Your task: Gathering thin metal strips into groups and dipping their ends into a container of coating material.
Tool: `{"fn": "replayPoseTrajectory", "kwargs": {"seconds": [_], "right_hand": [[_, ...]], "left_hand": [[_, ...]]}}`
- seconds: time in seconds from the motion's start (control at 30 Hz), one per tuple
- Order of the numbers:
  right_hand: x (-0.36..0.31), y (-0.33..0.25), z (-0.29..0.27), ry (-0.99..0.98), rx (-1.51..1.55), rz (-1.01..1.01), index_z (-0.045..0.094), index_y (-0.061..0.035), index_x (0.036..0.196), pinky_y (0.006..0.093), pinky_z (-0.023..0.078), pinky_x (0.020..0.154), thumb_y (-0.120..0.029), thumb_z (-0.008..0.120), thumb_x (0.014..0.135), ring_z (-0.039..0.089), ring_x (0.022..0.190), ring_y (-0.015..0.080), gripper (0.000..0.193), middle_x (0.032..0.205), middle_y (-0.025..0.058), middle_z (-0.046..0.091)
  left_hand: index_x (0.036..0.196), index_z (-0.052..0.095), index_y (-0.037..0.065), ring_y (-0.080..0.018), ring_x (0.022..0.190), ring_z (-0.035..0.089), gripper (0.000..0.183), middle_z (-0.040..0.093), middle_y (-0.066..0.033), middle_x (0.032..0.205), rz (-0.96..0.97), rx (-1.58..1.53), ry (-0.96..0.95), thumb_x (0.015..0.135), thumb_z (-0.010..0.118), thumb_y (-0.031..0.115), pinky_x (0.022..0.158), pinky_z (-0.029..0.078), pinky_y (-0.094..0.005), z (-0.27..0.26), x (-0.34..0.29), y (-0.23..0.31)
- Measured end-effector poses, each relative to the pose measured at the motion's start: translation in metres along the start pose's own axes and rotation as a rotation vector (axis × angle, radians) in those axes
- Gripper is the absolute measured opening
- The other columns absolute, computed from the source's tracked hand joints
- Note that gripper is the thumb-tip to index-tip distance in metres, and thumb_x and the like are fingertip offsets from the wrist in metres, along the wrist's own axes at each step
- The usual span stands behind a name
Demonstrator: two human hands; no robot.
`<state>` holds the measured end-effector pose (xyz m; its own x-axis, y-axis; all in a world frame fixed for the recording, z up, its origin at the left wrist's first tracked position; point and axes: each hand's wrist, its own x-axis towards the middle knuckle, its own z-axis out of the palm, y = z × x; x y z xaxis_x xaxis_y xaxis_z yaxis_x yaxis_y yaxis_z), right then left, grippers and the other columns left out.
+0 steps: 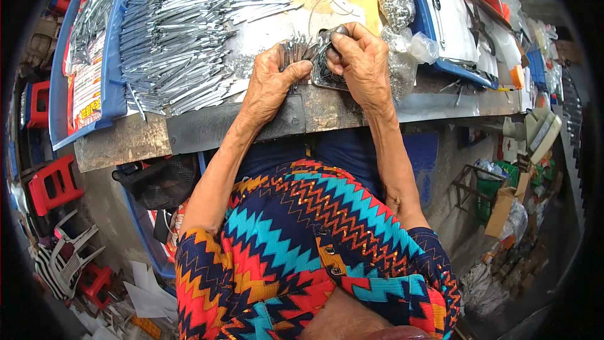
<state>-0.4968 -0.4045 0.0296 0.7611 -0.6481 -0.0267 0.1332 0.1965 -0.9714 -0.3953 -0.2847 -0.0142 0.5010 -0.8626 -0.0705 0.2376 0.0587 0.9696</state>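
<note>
Zigzag-patterned clothing [302, 239] fills the foreground. Small metal pieces [297, 50] are pinched in the left hand [269, 85]; a metal plate [327, 72] is gripped by the right hand [362, 63] at the bench [207, 127] edge. Assembly judged underway; careful alignment is needed next.

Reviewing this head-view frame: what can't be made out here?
- Small metal pieces in the left hand: too small to identify, partly covered by the fingers.
- Dark metal part: largely hidden under the right hand.
- Clear bags: contents blurred.
- Table far edge: cut off by the frame.
</note>
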Motion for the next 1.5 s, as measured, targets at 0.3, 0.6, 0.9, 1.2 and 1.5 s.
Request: {"fn": "replayPoseTrajectory", "kwargs": {"seconds": [0.3, 0.6, 0.9, 1.2, 1.5], "right_hand": [[-0.006, -0.006, 0.004, 0.054, -0.656, -0.389, 0.051, 0.0009, 0.082, 0.025, 0.037, 0.047, -0.004, 0.057, 0.078, 0.043, 0.052, 0.0078, 0.009, 0.062, 0.0028, 0.05], [0.0, -0.02, -0.006, -0.082, -0.569, -0.122, 0.054, 0.0032, 0.079, 0.0254, 0.036, 0.046, -0.006, 0.058, 0.077, 0.044, 0.053, 0.0077, 0.01, 0.059, 0.0042, 0.051], [0.004, -0.019, -0.013, -0.17, -0.573, -0.156, 0.057, 0.0038, 0.081, 0.0245, 0.04, 0.05, -0.007, 0.06, 0.077, 0.05, 0.056, 0.0098, 0.012, 0.063, 0.0052, 0.056], [0.016, -0.009, -0.041, 0.012, -0.82, -0.14, 0.058, 0.0061, 0.08, 0.0298, 0.044, 0.054, -0.012, 0.052, 0.081, 0.054, 0.058, 0.014, 0.019, 0.062, 0.0106, 0.057], [0.016, 0.021, -0.042, -0.112, -1.123, -0.428, 0.053, 0.0024, 0.081, 0.0423, 0.044, 0.066, -0.009, 0.053, 0.077, 0.056, 0.073, 0.0366, 0.012, 0.077, 0.0199, 0.056]], "left_hand": [[0.088, 0.056, -0.002, -0.0074, 0.066, 0.052, 0.018, 0.059, -0.0022, 0.075, 0.021, -0.023, 0.021, 0.078, 0.064, 0.012, 0.061, 0.043, -0.0223, 0.005, 0.0, 0.004], [0.085, 0.056, -0.002, -0.0064, 0.064, 0.05, 0.018, 0.058, -0.0019, 0.072, 0.041, 0.063, 0.033, 0.078, 0.064, 0.013, 0.057, 0.042, -0.0219, 0.005, -0.002, 0.006], [0.084, 0.056, -0.001, -0.0066, 0.065, 0.05, 0.018, 0.058, -0.0022, 0.072, 0.044, 0.01, 0.033, 0.078, 0.064, 0.013, 0.058, 0.042, -0.0223, 0.006, 0.0, 0.002], [0.09, 0.058, -0.002, -0.0092, 0.067, 0.053, 0.02, 0.059, -0.0025, 0.076, 0.019, 0.012, 0.022, 0.079, 0.064, 0.013, 0.064, 0.043, -0.0223, 0.002, 0.001, 0.0], [0.091, 0.058, -0.003, -0.0092, 0.068, 0.053, 0.023, 0.058, -0.0029, 0.076, 0.027, 0.036, 0.036, 0.08, 0.064, 0.015, 0.065, 0.043, -0.0226, 0.002, 0.001, 0.0]]}}
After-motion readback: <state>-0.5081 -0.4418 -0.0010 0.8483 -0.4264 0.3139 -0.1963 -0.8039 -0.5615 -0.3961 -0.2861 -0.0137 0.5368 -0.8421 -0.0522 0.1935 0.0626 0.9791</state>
